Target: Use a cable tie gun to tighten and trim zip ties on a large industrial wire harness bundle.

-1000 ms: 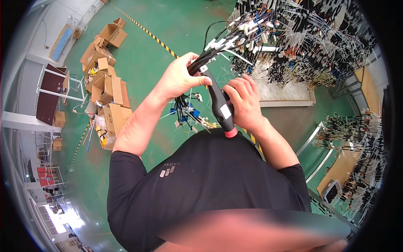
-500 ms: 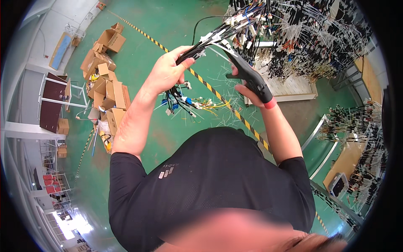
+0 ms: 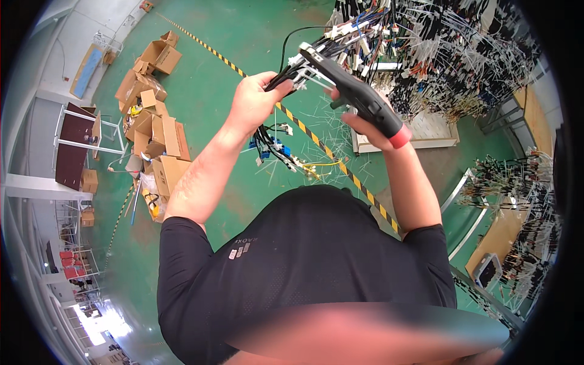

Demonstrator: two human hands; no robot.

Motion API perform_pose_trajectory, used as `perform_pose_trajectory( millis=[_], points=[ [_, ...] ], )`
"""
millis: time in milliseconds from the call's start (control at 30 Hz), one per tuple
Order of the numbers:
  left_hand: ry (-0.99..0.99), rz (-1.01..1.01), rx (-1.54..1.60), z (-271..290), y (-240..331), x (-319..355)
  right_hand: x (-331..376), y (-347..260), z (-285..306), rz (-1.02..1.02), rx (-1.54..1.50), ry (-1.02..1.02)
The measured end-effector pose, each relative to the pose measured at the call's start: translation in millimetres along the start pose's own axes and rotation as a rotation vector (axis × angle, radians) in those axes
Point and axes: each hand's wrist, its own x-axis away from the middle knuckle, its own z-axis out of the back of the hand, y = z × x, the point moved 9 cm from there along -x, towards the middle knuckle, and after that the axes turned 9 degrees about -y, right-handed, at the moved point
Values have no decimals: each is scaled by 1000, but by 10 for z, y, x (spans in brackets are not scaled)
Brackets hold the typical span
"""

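The black shirt (image 3: pixel 328 255) is nearest, and both bare arms reach out past it. The right hand (image 3: pixel 368 132) holds a black trigger tool (image 3: pixel 356 92) with a red end cap (image 3: pixel 400 136). Its fingers are clamped round the handle, though the tool hides most of them. The left hand (image 3: pixel 252 102) has its fingers clamped on a bundle of wires (image 3: pixel 285 78), up in the air in front of the body.

Half a second ago the tool's nose was down behind the bundle. Now it has swung up and lies across the top of it. The left hand has shifted only a little and keeps its grip. So the tool and the bundle seem to be together at the working spot (I can't tell if the nose is touching).

White plastic ties (image 3: pixel 315 77) stick out under the nose. Loose wire ends (image 3: pixel 280 152) with blue and white plugs hang below the left hand.

Farther down, yellow-and-black tape (image 3: pixel 328 149) crosses the green floor (image 3: pixel 231 201). A big heap of wires (image 3: pixel 426 67) is at the upper right, by a pale counter (image 3: pixel 413 142). Open cardboard boxes (image 3: pixel 146 128) stand far off to the left.
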Motion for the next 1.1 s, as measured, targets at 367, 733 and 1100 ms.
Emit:
perform_pose_trajectory(
  millis=[367, 733, 1100],
  points=[
    [21, -84, 108, 33, 106, 74, 518, 142, 492, -219, -21, 92],
    [24, -106, -20, 53, 227, 65, 129, -174, 141, -229, 380, -308],
    [87, -226, -201, 76, 384, 139, 147, -128, -101, -250, 456, -192]
  ],
)
